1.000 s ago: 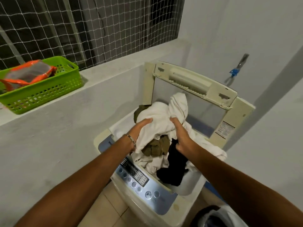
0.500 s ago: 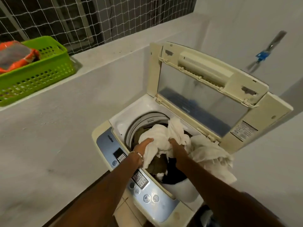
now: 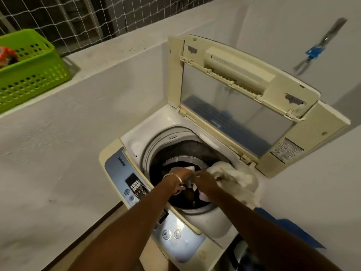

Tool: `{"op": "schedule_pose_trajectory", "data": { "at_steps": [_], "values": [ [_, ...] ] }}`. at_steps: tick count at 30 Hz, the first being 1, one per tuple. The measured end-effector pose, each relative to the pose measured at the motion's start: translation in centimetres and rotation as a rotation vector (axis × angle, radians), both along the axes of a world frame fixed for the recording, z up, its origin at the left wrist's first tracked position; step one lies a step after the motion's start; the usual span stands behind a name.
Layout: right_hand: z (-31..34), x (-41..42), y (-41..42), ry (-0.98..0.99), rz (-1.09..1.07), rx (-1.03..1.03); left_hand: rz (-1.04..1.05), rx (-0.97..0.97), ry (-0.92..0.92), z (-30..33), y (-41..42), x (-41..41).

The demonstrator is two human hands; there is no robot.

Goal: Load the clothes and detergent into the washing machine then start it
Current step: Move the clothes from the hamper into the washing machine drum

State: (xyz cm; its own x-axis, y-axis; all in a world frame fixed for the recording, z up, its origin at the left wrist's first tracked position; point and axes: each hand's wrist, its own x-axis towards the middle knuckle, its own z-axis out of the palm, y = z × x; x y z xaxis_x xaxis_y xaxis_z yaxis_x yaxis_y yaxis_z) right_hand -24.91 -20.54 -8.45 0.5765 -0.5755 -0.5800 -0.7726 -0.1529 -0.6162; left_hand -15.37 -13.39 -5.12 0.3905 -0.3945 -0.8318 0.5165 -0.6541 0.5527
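Note:
A cream top-loading washing machine [image 3: 136, 141] stands open, its lid [image 3: 244, 89] tilted up at the back. Both my hands reach down into the drum [image 3: 187, 153]. My left hand [image 3: 179, 176], with a bangle on the wrist, presses on the clothes [image 3: 190, 187] inside. My right hand [image 3: 205, 179] grips the same bundle. A white cloth [image 3: 234, 177] hangs over the drum's right rim and down the machine's side. Dark and pale garments lie low in the drum, mostly hidden by my hands.
The blue control panel [image 3: 134, 184] with buttons runs along the machine's front. A green plastic basket [image 3: 33, 71] holding an orange packet sits on the concrete ledge at left. A tap with a blue handle [image 3: 314, 51] is on the right wall. Netting covers the window behind.
The clothes pile went from above the machine down deep into the drum, with both hands following it. The white cloth now trails over the right rim. The camera moved closer and lower.

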Motion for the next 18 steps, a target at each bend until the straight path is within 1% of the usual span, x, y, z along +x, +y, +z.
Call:
{"op": "schedule_pose_trajectory", "data": {
  "at_steps": [2, 4, 6, 7, 8, 9, 10, 12, 15, 18],
  "values": [
    [0.6, -1.0, -0.7, 0.016, 0.157, -0.279, -0.037, -0.026, -0.011, -0.7, -0.9, -0.9],
    [1.2, -2.1, -2.0, 0.011, 0.261, -0.502, -0.064, -0.04, -0.01, -1.0, -1.6, -2.0],
    [1.6, -3.4, -3.4, 0.029, 0.289, -0.679, -0.085, -0.04, -0.016, -1.8, -1.7, -2.9],
    [1.6, -4.1, -4.0, 0.099, 0.323, -0.716, -0.095, -0.039, -0.011, -2.1, -1.8, -3.3],
    [1.8, -4.8, -4.2, 0.187, 0.384, -0.741, -0.117, -0.046, -0.014, -2.3, -1.6, -3.6],
    [1.9, -5.4, -4.2, 0.255, 0.425, -0.704, -0.157, -0.05, -0.027, -2.4, -1.5, -4.0],
    [1.7, -6.0, -4.1, 0.266, 0.44, -0.668, -0.192, -0.06, -0.049, -2.5, -1.4, -4.2],
    [1.4, -7.1, -3.5, 0.194, 0.429, -0.589, -0.262, -0.054, -0.111, -2.1, -1.3, -4.7],
    [1.8, -8.8, -2.4, 0.029, 0.318, -0.511, -0.405, -0.095, -0.224, -1.8, -1.6, -5.1],
    [3.1, -10.6, -2.0, -0.093, 0.166, -0.521, -0.541, -0.115, -0.352, -0.5, -2.5, -5.8]
  ]
}}
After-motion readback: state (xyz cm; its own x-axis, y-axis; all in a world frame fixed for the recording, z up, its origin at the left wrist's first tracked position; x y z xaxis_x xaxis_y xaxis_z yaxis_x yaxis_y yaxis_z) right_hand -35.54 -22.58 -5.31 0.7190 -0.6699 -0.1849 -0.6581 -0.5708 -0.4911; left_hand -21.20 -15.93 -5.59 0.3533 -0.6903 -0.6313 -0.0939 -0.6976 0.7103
